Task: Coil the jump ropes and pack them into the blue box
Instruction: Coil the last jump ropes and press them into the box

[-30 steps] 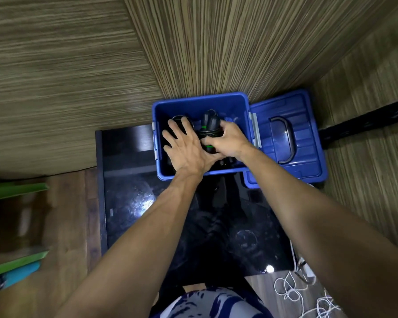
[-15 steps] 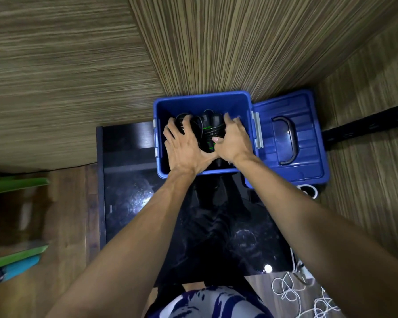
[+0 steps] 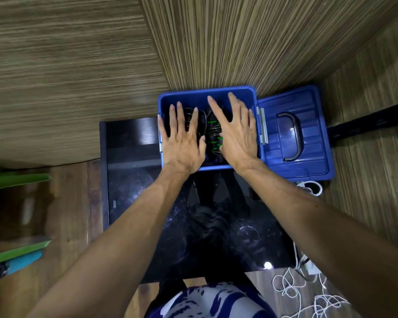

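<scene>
Jump ropes (image 3: 213,131), black with green bits, were coiled up inside the blue box (image 3: 207,92), which sat at the far edge of the glossy black tabletop (image 3: 133,203). Both hands were over the box with fingers straight and spread, not gripping anything. The left hand (image 3: 184,143) was over the left side, the right hand (image 3: 236,134) over the right, ropes showing between them. The box's lid (image 3: 308,138) lay just to the right, handle up. Some white cord (image 3: 308,294) was tangled on the floor.

I see a solid blue plastic box (image 3: 230,91), black coiled jump ropes (image 3: 213,131) banded green, a glossy black surface (image 3: 133,180), and striped brown wood-grain walls (image 3: 78,53).
</scene>
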Demonstrator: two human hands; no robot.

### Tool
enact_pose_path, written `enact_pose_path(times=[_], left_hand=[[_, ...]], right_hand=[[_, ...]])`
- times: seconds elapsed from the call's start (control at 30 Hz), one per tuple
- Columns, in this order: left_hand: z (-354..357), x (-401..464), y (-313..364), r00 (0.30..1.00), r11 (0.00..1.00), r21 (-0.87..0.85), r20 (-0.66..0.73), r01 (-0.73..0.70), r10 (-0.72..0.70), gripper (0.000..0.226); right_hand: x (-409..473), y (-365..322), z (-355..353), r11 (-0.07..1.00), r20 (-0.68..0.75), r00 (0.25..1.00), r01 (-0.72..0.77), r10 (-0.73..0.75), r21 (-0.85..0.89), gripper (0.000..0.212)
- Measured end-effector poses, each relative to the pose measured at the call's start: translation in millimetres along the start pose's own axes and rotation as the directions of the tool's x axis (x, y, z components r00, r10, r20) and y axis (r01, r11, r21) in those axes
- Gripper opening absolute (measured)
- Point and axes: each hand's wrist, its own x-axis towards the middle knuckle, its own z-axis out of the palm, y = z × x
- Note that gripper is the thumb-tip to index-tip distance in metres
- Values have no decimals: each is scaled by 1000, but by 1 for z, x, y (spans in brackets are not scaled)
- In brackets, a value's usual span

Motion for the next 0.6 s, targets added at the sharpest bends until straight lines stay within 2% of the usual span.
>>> enact_pose_path(times=[0.1,0.2,0.33,0.43,0.5,0.6], left_hand=[[-1,-1,-5,1000,1000,6,0,26,-26,73],[-1,-2,-10,999,999,-26,21,29,-29,72],[-1,-1,-12,998,999,-27,57,33,-32,73],[-1,0,-11,996,999,-28,74,42,-40,73],[-1,0,-12,998,998,-53,62,36,-33,73],[-2,0,-16,998,998,-61,61,24,-21,74]], right_hand=[[4,2,1,995,115,989,95,-92,-24,95],[3,8,1,994,230,967,113,-108,-9,78],[7,16,5,992,280,953,104,-119,68,67],[10,19,12,979,283,944,129,-169,156,64],[9,23,12,969,288,935,156,-208,193,55],[7,27,2,968,343,907,205,-244,146,58]])
